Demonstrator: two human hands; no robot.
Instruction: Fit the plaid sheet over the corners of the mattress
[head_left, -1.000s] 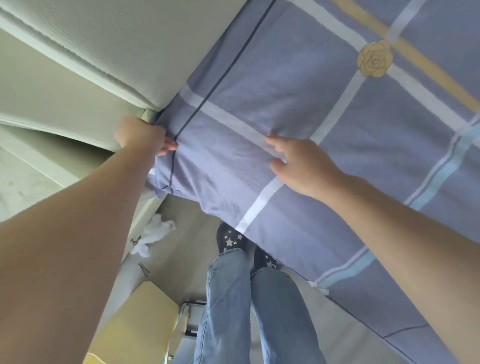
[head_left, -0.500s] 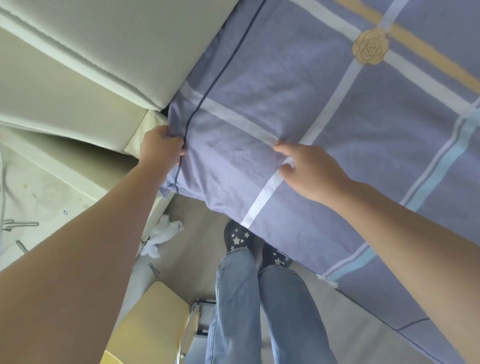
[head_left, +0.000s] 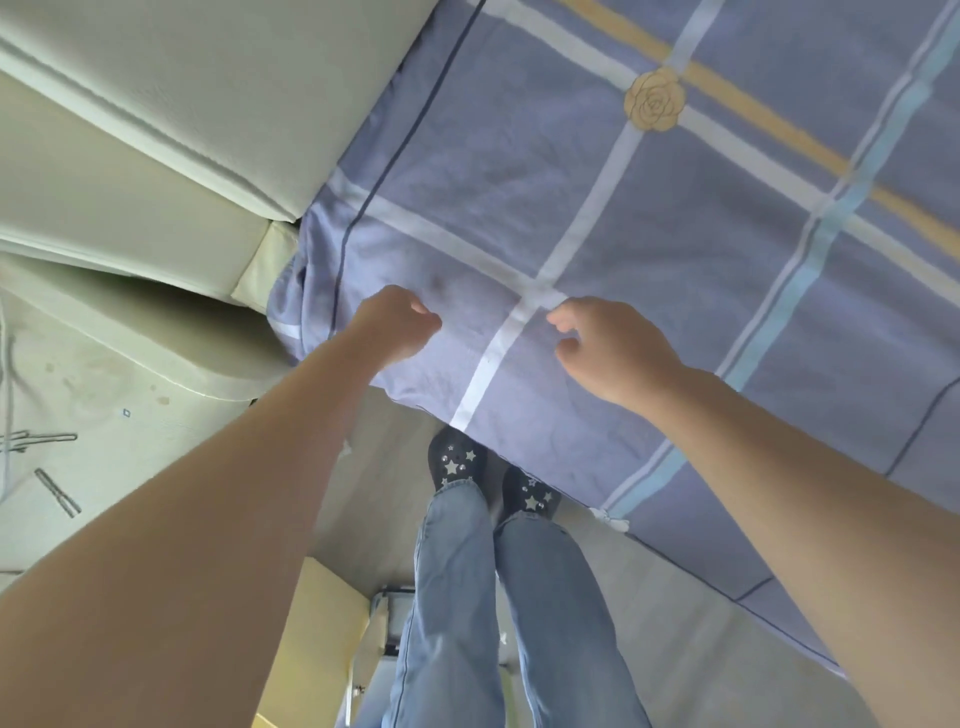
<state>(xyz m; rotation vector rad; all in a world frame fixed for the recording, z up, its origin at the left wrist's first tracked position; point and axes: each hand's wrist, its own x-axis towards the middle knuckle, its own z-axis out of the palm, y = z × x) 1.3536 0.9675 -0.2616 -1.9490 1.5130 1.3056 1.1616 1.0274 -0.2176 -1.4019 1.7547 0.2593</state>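
Both hands hover over the near edge of the bed with nothing in them: the left hand (head_left: 396, 327) has its fingers curled into a loose fist just above the plaid sheet (head_left: 691, 218), and whether its knuckles touch the cloth cannot be told, while the right hand (head_left: 608, 348) is half open with fingers and thumb loosely bent, apart from each other and gripping no fabric. Nearest the camera the two bare forearms reach forward from the lower corners of the view, and between them the person's blue jeans (head_left: 498, 613) run down to a pair of dark clogs with silver stars (head_left: 493, 473), which stand on the pale floor (head_left: 649, 587) right against the side of the bed. A yellowish wooden piece of furniture (head_left: 317, 639) stands on the floor beside the legs. Beyond the hands the sheet, lavender with white, light-blue, yellow and thin navy stripes, lies spread across the top of the mattress and hangs down its near side; at the near-left corner of the mattress it is pulled over and bunched in small folds (head_left: 301, 291). Further along, a beige rose motif (head_left: 653, 102) sits where a white and a yellow stripe cross. Against the far-left edge of the bed runs a cream padded headboard (head_left: 171, 98).
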